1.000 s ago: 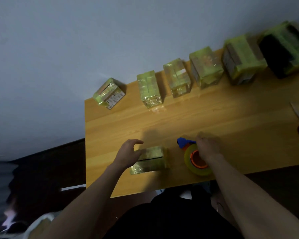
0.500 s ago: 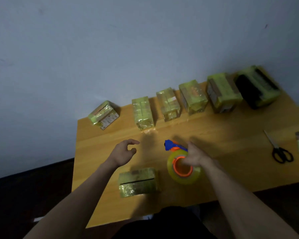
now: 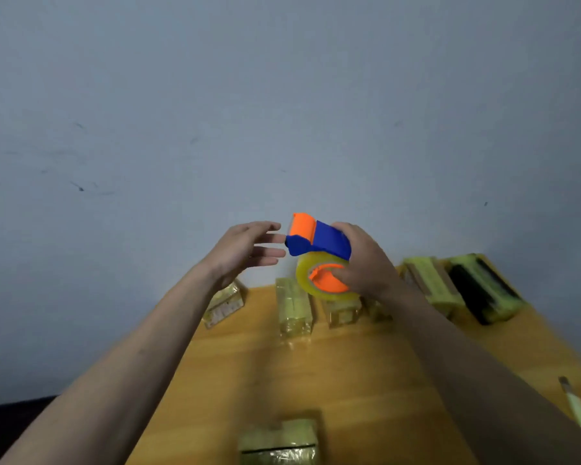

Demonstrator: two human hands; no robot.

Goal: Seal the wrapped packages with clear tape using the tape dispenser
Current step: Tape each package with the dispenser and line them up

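The right hand [image 3: 366,263] grips the tape dispenser [image 3: 319,250], raised above the bench's [image 3: 366,364] far edge. The left hand [image 3: 245,250], fingers spread, reaches beside its blue nose. A wrapped package [image 3: 279,441] lies at the near edge.

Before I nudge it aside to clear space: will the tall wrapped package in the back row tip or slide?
The tall wrapped package stands upright on a narrow base, so a high push would probably tip it. Its glossy wrap looks slick on the wooden table, so a low push likely slides it.

Glossy plastic tape dispenser [image 3: 319,241], shiny film-wrapped packages [image 3: 294,308], smooth varnished wooden table [image 3: 349,370].
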